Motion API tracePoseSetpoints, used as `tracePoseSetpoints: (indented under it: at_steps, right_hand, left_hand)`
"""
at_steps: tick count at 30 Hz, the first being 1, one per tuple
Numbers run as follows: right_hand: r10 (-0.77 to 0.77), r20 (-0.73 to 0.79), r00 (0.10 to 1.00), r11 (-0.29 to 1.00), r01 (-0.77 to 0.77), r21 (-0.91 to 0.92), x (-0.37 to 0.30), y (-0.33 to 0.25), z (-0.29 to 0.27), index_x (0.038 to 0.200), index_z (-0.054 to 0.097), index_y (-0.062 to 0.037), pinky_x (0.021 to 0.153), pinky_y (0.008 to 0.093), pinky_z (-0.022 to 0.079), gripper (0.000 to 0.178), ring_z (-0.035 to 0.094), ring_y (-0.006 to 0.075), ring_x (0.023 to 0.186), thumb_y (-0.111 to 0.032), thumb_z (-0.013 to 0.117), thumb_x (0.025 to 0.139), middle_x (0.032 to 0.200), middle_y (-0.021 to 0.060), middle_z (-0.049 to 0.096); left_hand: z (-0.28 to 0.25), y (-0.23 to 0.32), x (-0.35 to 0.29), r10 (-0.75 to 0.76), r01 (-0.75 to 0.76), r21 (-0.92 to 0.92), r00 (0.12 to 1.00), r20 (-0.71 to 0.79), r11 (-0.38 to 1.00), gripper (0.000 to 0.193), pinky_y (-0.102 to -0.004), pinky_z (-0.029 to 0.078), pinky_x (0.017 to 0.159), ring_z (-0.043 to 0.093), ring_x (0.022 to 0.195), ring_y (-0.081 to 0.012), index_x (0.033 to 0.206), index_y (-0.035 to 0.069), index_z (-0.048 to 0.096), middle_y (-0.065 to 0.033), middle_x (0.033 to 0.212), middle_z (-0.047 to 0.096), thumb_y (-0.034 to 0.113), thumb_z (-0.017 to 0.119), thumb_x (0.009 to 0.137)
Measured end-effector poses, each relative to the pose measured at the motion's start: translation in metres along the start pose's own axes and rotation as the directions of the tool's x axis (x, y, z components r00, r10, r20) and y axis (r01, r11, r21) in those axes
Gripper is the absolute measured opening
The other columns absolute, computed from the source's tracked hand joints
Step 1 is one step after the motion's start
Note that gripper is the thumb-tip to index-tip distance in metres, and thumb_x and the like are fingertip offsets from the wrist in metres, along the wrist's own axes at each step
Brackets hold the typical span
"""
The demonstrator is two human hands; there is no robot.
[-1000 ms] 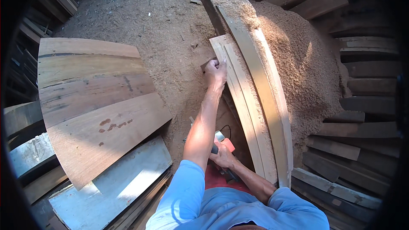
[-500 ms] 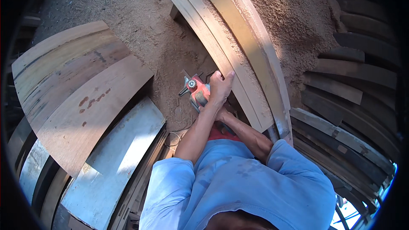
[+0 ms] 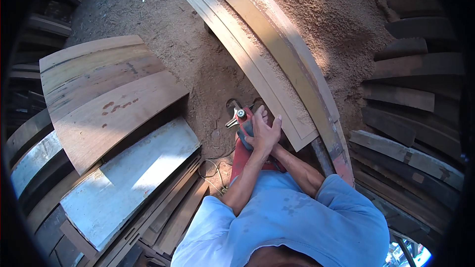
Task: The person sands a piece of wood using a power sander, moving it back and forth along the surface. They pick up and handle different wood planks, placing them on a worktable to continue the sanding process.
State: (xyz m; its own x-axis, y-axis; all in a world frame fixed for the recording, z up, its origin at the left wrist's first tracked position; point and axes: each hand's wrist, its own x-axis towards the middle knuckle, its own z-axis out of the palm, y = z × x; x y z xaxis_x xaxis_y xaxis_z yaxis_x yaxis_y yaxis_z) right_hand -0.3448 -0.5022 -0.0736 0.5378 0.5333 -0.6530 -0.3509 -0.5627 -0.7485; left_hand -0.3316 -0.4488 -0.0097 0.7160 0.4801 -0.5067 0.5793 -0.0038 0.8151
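A red and grey electric hand planer (image 3: 245,127) with a round front knob hangs before my legs, left of a long pale board (image 3: 257,75). My right hand (image 3: 275,151) is at the planer's rear, mostly covered by my left hand; it appears closed on the handle. Just above the planer's body, my left hand (image 3: 266,132) has its thumb apart from loosely bent fingers, with nothing seen in it. It is off the board, near its edge. Shavings lie along the board's far side, against a curved yellowish-brown beam (image 3: 284,59).
A stack with wide wooden panels (image 3: 111,101) and a whitish panel (image 3: 133,183) stands at left. A cord (image 3: 213,168) loops near my legs. Sawdust (image 3: 336,20) heaps beyond the beam. Stacked dark planks (image 3: 410,94) line the right side.
My left hand has come off the board's edge and dropped toward the planer. The planer has moved nearer to my body and slightly right. The whole view has shifted too.
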Motion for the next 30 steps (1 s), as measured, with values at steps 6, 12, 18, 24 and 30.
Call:
tracePoseSetpoints:
  at_steps: [6,12,18,24,30]
  right_hand:
    - [-0.089,0.006,0.996,0.996,0.089,0.017,-0.045,-0.066,-0.021,0.157,0.031,0.0059,0.108,0.0437,0.049,0.092,0.064,0.0373,0.128,-0.032,0.075,0.086,0.135,0.028,0.063]
    - [-0.188,0.071,0.98,0.982,0.188,0.01,-0.081,-0.096,-0.027,0.137,0.053,0.0026,0.082,0.0397,0.055,0.056,0.069,0.0248,0.093,-0.021,0.073,0.09,0.101,0.0151,0.068]
    - [-0.404,-0.037,0.914,0.914,0.402,-0.049,-0.122,-0.092,-0.049,0.119,0.062,0.0003,0.06,0.0345,0.053,0.034,0.064,0.014,0.068,-0.018,0.071,0.093,0.08,0.0065,0.067]
    - [-0.29,-0.069,0.955,0.956,0.286,-0.065,-0.183,-0.078,-0.085,0.112,0.063,0.0018,0.071,0.0392,0.056,0.033,0.067,0.0198,0.077,-0.02,0.074,0.09,0.088,0.0133,0.069]
    - [-0.328,-0.206,0.922,0.945,0.316,-0.087,-0.218,-0.035,-0.099,0.107,0.061,0.0034,0.067,0.0428,0.057,0.034,0.072,0.0293,0.074,-0.019,0.076,0.087,0.086,0.0202,0.07]
  left_hand:
    - [-0.109,-0.049,-0.038,0.191,-0.11,0.226,0.907,-0.376,0.968,0.074,-0.053,0.034,0.117,0.047,0.133,-0.0404,0.146,-0.006,0.044,-0.0257,0.132,0.054,0.033,0.077,0.092]
    - [-0.104,-0.096,-0.066,-0.147,0.118,-0.157,0.971,-0.19,0.981,0.073,-0.0421,0.053,0.1,0.063,0.116,-0.0264,0.144,-0.008,0.046,-0.0177,0.129,0.058,0.034,0.08,0.094]
    - [-0.073,-0.065,-0.096,0.029,-0.096,-0.343,0.981,-0.194,0.934,0.071,-0.0358,0.059,0.097,0.067,0.116,-0.0228,0.147,-0.008,0.044,-0.0164,0.132,0.057,0.021,0.081,0.095]
    - [-0.033,-0.05,-0.135,0.067,-0.096,-0.356,0.993,-0.093,0.929,0.073,-0.0362,0.058,0.1,0.065,0.121,-0.0238,0.15,-0.009,0.041,-0.0156,0.135,0.054,0.017,0.081,0.095]
    - [0.008,-0.072,-0.157,0.09,-0.089,-0.244,0.996,-0.007,0.966,0.072,-0.0359,0.056,0.101,0.064,0.117,-0.0214,0.151,-0.003,0.048,-0.0137,0.133,0.052,0.021,0.083,0.092]
